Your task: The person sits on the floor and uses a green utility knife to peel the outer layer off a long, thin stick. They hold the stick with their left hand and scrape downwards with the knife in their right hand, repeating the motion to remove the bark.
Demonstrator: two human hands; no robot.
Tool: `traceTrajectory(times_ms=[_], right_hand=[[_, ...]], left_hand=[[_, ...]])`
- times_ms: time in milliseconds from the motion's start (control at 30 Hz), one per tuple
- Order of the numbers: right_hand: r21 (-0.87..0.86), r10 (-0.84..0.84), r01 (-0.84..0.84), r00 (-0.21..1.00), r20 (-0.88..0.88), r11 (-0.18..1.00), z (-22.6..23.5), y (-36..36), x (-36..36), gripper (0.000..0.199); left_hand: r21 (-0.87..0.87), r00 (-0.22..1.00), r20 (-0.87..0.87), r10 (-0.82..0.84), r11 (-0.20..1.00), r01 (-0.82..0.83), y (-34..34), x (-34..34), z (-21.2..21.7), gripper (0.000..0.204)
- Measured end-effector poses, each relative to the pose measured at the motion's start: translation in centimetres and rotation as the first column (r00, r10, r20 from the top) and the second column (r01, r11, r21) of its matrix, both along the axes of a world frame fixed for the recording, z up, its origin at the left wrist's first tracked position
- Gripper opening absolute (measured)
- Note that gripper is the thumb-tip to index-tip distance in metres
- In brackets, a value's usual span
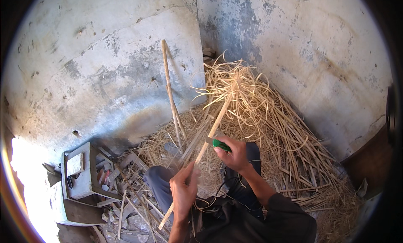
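A long pale stick, which looks like split bamboo or cane, slants from my lap up to the far pile. My left hand is wrapped round its lower part, and the stick's near end pokes out below the fist. Further up, my right hand grips a knife by its green handle. The short blade lies against the stick. Thin curled shavings bunch round the stick's far end. The left fingers are slightly blurred.
Long split strips are heaped along the right wall. Two thin poles lean on the left wall. At the left, a battered wooden stool-like frame lies among scraps and sticks. Both my knees flank the work.
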State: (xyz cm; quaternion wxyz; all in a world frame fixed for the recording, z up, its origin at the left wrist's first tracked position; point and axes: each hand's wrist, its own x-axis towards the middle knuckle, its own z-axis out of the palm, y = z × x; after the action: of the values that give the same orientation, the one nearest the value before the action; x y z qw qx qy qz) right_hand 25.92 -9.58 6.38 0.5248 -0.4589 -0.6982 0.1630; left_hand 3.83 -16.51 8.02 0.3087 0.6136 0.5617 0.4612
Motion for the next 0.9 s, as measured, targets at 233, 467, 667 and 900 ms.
traceTrajectory(times_ms=[233,467,667,900], right_hand=[[0.164,0.015,-0.025,0.998,0.061,0.986,-2.4,1.5,1.8,0.032],[0.229,-0.008,-0.022,0.991,0.131,0.973,-2.4,2.1,2.7,0.034],[0.248,-0.025,-0.006,0.992,0.121,0.969,-2.7,2.4,3.0,0.032],[0.279,-0.042,0.005,0.991,0.124,0.96,-2.9,2.7,3.0,0.031]], left_hand=[[-0.029,0.998,0.05,-0.043,0.999,0.044,-0.9,0.4,0.5,0.033],[-0.047,0.994,0.1,-0.052,0.997,0.056,-1.5,0.9,-0.1,0.033],[-0.036,0.988,0.143,-0.063,0.997,0.069,-1.6,1.1,-0.6,0.033],[-0.09,0.988,0.151,-0.03,0.995,0.043,-1.9,1.1,-0.3,0.033]])
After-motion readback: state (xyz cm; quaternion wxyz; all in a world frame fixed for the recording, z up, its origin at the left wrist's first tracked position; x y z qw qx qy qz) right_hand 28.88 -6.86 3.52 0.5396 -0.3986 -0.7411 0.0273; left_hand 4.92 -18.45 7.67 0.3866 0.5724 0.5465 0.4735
